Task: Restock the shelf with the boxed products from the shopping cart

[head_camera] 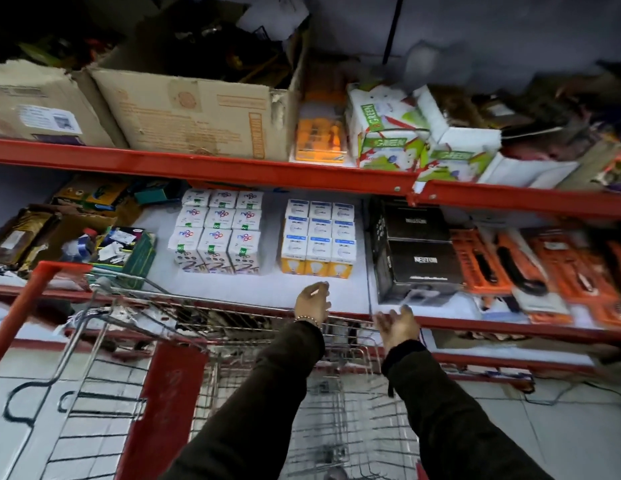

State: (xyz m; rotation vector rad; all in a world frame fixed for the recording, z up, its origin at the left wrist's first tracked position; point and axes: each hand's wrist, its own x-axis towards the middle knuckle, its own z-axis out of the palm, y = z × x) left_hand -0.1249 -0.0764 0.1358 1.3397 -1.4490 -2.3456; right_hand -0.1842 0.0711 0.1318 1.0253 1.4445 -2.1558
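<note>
**Empty hands between cart and shelf**

While both hands hover over the far rim of the wire shopping cart with red trim (212, 341), neither holds anything. The left hand (312, 304) has its fingers loosely curled and apart, palm turned inward; the right hand (396, 323) is spread open, palm up. Both dark-sleeved arms reach forward and slightly upward, wrists level with the red-edged white shelf (253, 289).

On that shelf, straight ahead and just beyond the left hand, sits a block of white-and-yellow bulb boxes (317, 242), with a block of white boxes with purple print (217, 232) to its left. Bare shelf lies in front of both blocks. The left hand is nearer to them.

The basket's visible part shows bare wire (its floor near the person is cut off, so I cannot tell whether boxes remain). Any next box would lie below and behind the hands, so they would need to drop back into the cart.
</note>
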